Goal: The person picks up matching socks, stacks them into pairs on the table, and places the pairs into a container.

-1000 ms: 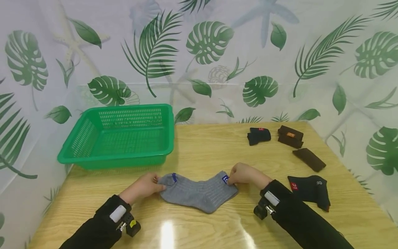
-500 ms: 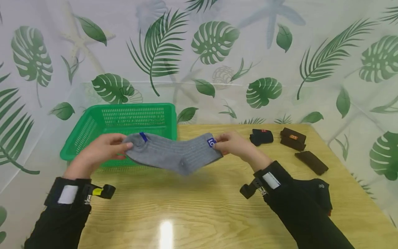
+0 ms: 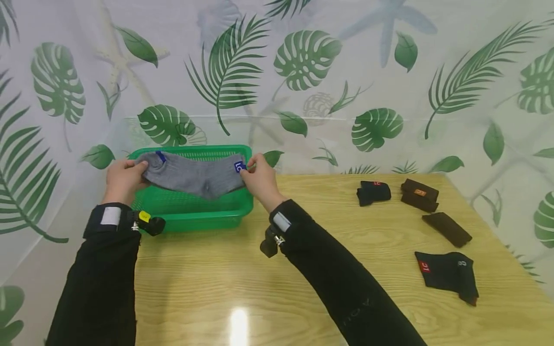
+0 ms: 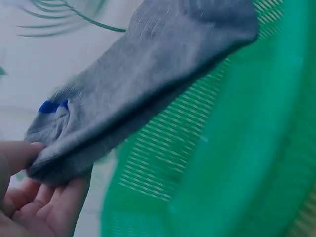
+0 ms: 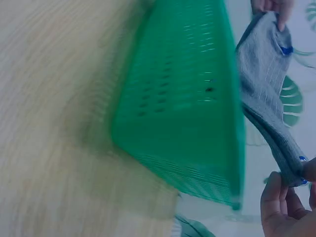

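A grey sock (image 3: 195, 175) with a blue stripe at the toe and a blue label at the cuff is stretched between both hands above the green basket (image 3: 203, 216). It looks like two layers lying together in the left wrist view. The left hand (image 3: 124, 180) pinches the toe end between thumb and fingers. At the other end, the right hand (image 3: 261, 181) pinches the cuff beside the blue label. In the right wrist view, the sock (image 5: 266, 84) hangs beyond the basket's rim, with the right hand (image 5: 291, 207) at its lower end.
On the right of the wooden table (image 3: 303, 288) lie a folded black sock bundle (image 3: 374, 193), a brown sock bundle (image 3: 419, 195), another brown folded piece (image 3: 447, 228) and dark socks (image 3: 447, 274) with a red label. A leaf-patterned sheet (image 3: 329, 72) hangs behind.
Both hands have lifted the grey sock off the table and carried it leftward and away from the body, over the green basket. The head view has shifted slightly.
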`<state>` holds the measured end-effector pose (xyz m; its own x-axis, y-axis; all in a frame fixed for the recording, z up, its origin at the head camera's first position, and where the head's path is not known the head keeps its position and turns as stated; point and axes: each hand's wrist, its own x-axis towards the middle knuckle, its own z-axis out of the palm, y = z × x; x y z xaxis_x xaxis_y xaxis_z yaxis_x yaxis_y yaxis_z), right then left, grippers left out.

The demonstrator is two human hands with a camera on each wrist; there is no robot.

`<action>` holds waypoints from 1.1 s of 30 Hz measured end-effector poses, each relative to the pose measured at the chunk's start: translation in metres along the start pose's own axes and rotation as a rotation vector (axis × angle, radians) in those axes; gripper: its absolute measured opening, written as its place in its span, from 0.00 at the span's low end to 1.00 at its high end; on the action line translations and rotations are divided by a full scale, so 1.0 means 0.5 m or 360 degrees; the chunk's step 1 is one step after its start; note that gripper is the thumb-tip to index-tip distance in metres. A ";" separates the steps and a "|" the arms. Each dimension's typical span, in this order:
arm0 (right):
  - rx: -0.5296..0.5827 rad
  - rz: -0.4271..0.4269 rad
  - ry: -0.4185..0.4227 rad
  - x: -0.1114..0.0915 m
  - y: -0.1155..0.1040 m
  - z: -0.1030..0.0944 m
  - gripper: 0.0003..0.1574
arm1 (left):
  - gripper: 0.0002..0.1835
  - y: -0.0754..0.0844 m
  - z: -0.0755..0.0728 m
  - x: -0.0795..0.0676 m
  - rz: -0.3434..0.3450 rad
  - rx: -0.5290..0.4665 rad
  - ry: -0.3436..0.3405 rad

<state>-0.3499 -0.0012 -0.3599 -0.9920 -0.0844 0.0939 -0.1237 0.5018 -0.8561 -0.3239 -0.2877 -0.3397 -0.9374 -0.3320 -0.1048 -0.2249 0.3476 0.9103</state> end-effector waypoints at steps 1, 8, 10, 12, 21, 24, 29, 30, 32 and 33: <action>-0.0083 -0.0033 -0.0005 0.000 0.003 0.012 0.10 | 0.31 -0.010 0.007 0.003 -0.0024 0.0017 0.0013; -0.0684 -0.0181 -0.0180 -0.009 0.002 0.030 0.03 | 0.30 -0.074 0.043 0.005 -0.0092 0.0250 -0.0235; -0.0880 -0.0167 -0.0229 -0.009 0.000 0.018 0.13 | 0.29 -0.075 0.059 -0.004 -0.0083 0.0230 -0.0323; -0.1040 -0.0114 -0.0282 -0.011 0.004 0.000 0.20 | 0.28 -0.069 0.085 -0.018 -0.0076 0.0163 -0.0395; -0.1314 0.0020 -0.0291 -0.027 0.080 -0.159 0.17 | 0.22 0.002 0.259 -0.107 -0.0132 -0.0178 -0.0648; -0.1324 0.0083 -0.0289 -0.043 0.109 -0.218 0.13 | 0.19 0.024 0.314 -0.136 -0.0126 -0.0206 -0.0734; -0.1310 0.0129 -0.0376 -0.055 0.129 -0.283 0.11 | 0.19 0.060 0.357 -0.157 -0.0104 -0.0067 -0.0880; -0.1294 0.0124 -0.0393 -0.053 0.128 -0.292 0.16 | 0.19 0.071 0.360 -0.153 -0.0092 -0.0028 -0.0897; -0.1213 0.0136 -0.0420 -0.045 0.123 -0.310 0.21 | 0.19 0.097 0.361 -0.137 -0.0065 0.0041 -0.0916; -0.1158 0.0149 -0.0420 -0.040 0.118 -0.318 0.23 | 0.19 0.110 0.359 -0.128 -0.0052 0.0064 -0.0907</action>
<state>-0.3412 0.1672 -0.3315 -0.9716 -0.1703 -0.1643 -0.1159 0.9478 -0.2971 -0.3242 -0.0900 -0.3549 -0.9225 0.1783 -0.3422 -0.2557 0.3819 0.8881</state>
